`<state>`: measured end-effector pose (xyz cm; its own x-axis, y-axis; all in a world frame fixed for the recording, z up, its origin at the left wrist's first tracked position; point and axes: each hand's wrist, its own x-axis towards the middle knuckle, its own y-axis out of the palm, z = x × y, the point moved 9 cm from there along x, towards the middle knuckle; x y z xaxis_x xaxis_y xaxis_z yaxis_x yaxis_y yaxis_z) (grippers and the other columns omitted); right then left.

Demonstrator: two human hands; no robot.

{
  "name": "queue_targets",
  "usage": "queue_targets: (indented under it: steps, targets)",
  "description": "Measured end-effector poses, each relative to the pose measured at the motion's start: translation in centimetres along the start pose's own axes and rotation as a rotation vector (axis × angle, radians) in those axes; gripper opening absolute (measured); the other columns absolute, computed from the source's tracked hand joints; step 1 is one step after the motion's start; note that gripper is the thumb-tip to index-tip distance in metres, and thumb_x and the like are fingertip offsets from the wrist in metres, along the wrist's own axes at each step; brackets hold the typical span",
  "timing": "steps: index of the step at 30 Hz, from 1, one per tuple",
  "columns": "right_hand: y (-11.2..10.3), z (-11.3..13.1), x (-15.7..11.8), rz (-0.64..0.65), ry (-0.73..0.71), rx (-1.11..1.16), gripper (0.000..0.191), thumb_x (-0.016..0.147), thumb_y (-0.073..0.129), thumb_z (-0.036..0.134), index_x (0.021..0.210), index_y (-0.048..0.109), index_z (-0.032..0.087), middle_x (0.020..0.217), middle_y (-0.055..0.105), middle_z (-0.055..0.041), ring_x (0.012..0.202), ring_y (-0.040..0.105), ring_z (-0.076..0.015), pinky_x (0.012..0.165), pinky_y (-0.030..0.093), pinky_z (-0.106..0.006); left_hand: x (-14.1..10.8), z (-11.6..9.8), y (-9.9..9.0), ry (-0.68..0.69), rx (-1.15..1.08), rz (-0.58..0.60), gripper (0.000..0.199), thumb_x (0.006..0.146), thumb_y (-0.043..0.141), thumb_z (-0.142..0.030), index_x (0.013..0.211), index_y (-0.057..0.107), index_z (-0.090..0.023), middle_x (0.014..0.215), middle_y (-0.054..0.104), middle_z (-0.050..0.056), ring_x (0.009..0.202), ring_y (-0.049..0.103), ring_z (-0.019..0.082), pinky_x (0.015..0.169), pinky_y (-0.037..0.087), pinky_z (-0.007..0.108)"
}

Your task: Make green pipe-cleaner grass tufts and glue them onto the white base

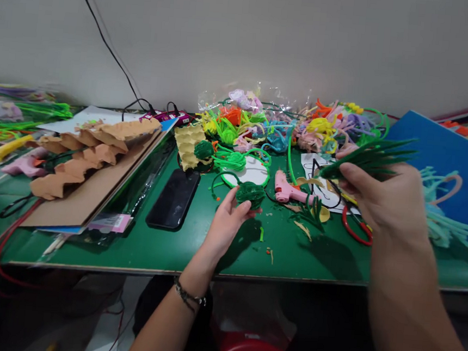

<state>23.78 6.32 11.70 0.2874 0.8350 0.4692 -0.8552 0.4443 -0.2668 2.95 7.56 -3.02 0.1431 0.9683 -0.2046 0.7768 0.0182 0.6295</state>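
Note:
My left hand (232, 216) is closed around a dark green ball of wound pipe cleaner (251, 195), with a thin stem curving off its far left side. Raised higher on the right, my right hand (373, 196) pinches a bunch of dark green pipe cleaners (377, 157) whose tips fan out to the right. A pink glue gun (288, 191) lies on the table between the two hands. Beyond the left hand is a white disc with a green rim (253, 173). Red-handled scissors (354, 230) lie below my right hand, partly covered.
A black phone (173, 198) lies left of my hands on the green table (129, 251). Egg-carton pieces (83, 162) rest on cardboard at left. Colourful pipe cleaners (238, 124) are heaped at the back. A blue board (455, 178) and pale turquoise stems (446, 210) are at right.

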Motion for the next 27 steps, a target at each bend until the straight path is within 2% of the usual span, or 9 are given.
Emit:
queue_targets:
  steps: [3,6,10,13,20,27]
  targets:
    - [1.2,-2.2,-1.2,0.001,0.11,0.169,0.026,0.056,0.073,0.036,0.055,0.053,0.018,0.048,0.052,0.0052,0.043,0.047,-0.0071,0.041,0.038,-0.022,-0.1,0.4,0.0,-0.021,0.048,-0.015,0.042,0.066,0.066,-0.015,0.105,0.051,-0.017,0.098,0.056,0.003,0.065,0.061,0.011,0.065,0.048,0.024]
    - [3.6,-3.6,-2.3,0.072,0.222,0.287,0.027,0.053,0.073,0.037,0.056,0.053,0.018,0.049,0.053,0.0051,0.04,0.046,-0.0072,0.037,0.037,-0.021,-0.1,0.5,-0.1,0.0,0.088,0.001,0.051,0.066,0.067,-0.015,0.114,0.049,-0.02,0.108,0.055,0.006,0.067,0.063,0.012,0.068,0.048,0.026]
    - [6.8,-3.7,-3.3,0.234,0.252,0.347,0.027,0.056,0.07,0.037,0.056,0.052,0.017,0.048,0.051,0.0048,0.042,0.046,-0.0072,0.04,0.038,-0.021,-0.1,0.2,0.7,0.055,0.124,0.111,0.057,0.067,0.068,-0.019,0.12,0.048,-0.024,0.114,0.055,0.007,0.071,0.063,0.013,0.07,0.048,0.026]
    - [8.3,-3.5,-3.8,0.329,0.246,0.371,0.029,0.06,0.068,0.037,0.052,0.048,0.017,0.045,0.046,0.0055,0.043,0.043,-0.006,0.041,0.036,-0.02,-0.3,0.2,1.2,0.083,0.136,0.171,0.056,0.067,0.068,-0.023,0.119,0.049,-0.028,0.121,0.053,0.005,0.072,0.064,0.013,0.069,0.049,0.026]
    - [9.6,-4.1,-4.6,0.39,0.305,0.387,0.032,0.06,0.068,0.039,0.052,0.047,0.016,0.043,0.042,0.0065,0.041,0.037,-0.0046,0.039,0.03,-0.019,-0.7,0.4,1.6,0.065,0.172,0.213,0.055,0.067,0.068,-0.026,0.119,0.05,-0.026,0.115,0.058,0.004,0.08,0.063,0.016,0.072,0.049,0.027]
    - [9.5,-3.5,-4.5,0.387,0.265,0.276,0.035,0.06,0.067,0.041,0.049,0.044,0.017,0.039,0.04,0.0071,0.037,0.035,-0.0044,0.036,0.029,-0.019,-0.7,0.3,1.7,0.097,0.168,0.228,0.051,0.07,0.065,-0.025,0.118,0.049,-0.027,0.11,0.059,0.003,0.085,0.063,0.017,0.074,0.049,0.028]
